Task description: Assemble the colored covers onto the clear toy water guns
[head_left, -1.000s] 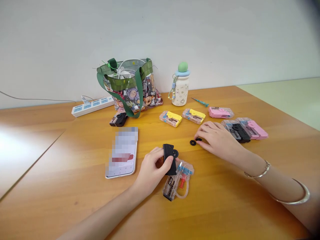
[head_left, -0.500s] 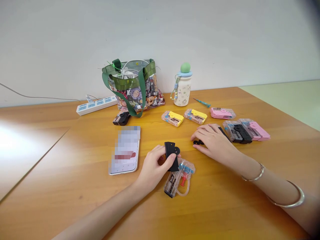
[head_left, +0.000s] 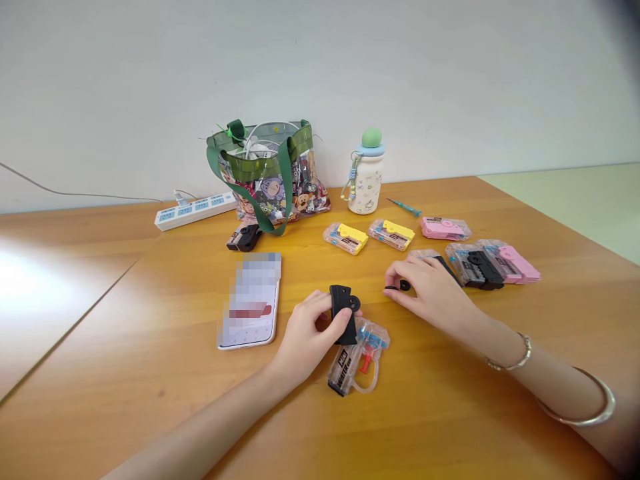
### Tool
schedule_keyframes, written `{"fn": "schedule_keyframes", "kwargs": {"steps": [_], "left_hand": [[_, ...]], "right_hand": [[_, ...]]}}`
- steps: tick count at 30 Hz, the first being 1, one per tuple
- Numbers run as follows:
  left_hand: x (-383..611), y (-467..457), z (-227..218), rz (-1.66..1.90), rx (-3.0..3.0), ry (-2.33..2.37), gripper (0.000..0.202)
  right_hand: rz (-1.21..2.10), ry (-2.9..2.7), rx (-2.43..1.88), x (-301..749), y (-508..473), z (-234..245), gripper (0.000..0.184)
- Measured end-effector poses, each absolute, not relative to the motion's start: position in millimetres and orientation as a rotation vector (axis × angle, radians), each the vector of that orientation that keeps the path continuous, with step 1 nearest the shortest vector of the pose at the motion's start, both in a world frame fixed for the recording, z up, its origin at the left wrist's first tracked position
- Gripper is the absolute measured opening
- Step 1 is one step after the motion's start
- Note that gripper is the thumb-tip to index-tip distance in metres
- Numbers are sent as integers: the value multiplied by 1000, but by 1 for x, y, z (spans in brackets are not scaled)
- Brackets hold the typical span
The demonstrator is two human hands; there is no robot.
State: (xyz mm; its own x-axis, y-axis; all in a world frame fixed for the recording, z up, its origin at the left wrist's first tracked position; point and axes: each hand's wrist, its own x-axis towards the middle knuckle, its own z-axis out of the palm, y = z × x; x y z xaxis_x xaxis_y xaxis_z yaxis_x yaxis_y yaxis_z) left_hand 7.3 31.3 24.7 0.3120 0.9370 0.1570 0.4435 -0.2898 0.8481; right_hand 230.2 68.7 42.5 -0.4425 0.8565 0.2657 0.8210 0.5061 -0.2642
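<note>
My left hand (head_left: 315,327) pinches a black plastic cover (head_left: 342,313) with a round ring at one edge, holding it upright. Just below it lies a clear mini water gun (head_left: 357,360) with a red trigger and blue inner parts; the cover overlaps its upper end. My right hand (head_left: 430,287) is closed at the fingertips on a small black round piece (head_left: 391,288), low over the table. Beside that, a second black ring (head_left: 405,285) shows under the fingers. Behind this hand another water gun with a black cover (head_left: 449,268) is partly hidden.
A phone (head_left: 253,300) lies left of my left hand. Farther back are two yellow-covered water guns (head_left: 350,238), a pink one (head_left: 445,229), a black one (head_left: 483,268), a screwdriver (head_left: 404,207), a bottle (head_left: 367,180), a bag (head_left: 270,180) and a power strip (head_left: 195,211).
My right fingertips have closed on one small black round piece and tilted it slightly, shifting it apart from the other ring. My left hand keeps the cover in nearly the same place.
</note>
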Motion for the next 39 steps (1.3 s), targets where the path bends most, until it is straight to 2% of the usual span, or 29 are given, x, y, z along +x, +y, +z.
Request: {"fn": "schedule_keyframes", "kwargs": {"steps": [5, 9, 19, 32, 39], "left_hand": [[9, 33, 26, 884, 1954, 1206, 26], [11, 31, 27, 868, 2051, 1162, 25], [12, 22, 24, 893, 2174, 1102, 25], [14, 21, 28, 1026, 2106, 1075, 16], [13, 21, 30, 1014, 2088, 1106, 17]], "right_hand": [[840, -2049, -1210, 211, 49, 48, 19], [1100, -1803, -1083, 196, 37, 43, 18], [1025, -1731, -1041, 185, 29, 38, 11], [1053, -1941, -1053, 187, 26, 39, 22], [993, -1958, -1029, 190, 28, 41, 19]]}}
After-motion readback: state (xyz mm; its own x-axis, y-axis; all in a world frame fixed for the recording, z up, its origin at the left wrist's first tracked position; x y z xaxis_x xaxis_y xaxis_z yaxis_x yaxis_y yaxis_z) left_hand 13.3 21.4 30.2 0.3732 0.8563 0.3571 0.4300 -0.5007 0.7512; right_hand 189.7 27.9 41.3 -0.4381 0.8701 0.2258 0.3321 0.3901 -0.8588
